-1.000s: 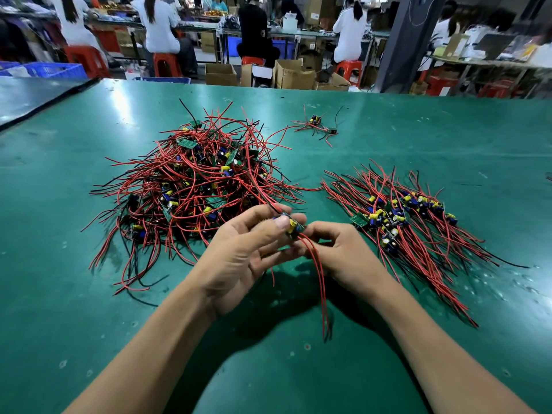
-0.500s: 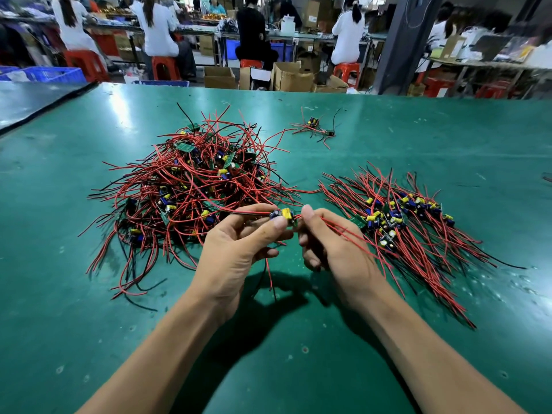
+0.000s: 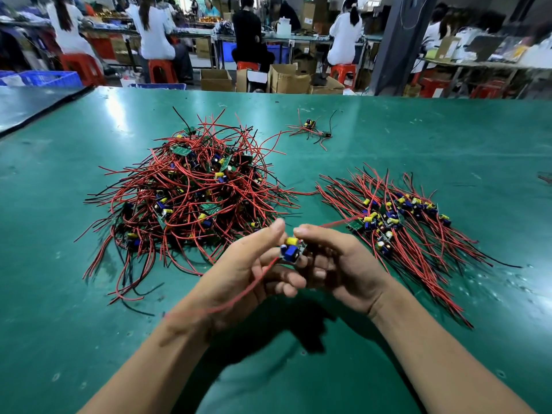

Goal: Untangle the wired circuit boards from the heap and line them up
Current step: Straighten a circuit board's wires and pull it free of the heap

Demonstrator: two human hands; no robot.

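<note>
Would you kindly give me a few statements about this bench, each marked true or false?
1. The left hand and right hand both hold one board. True.
2. The heap lies right of the row. False: it lies left of the row.
3. The held board rests on the table. False: it is held above the table.
4. A small stray cluster lies apart, beyond the heap. True.
5. The wires are mostly blue. False: they are mostly red, with some black.
</note>
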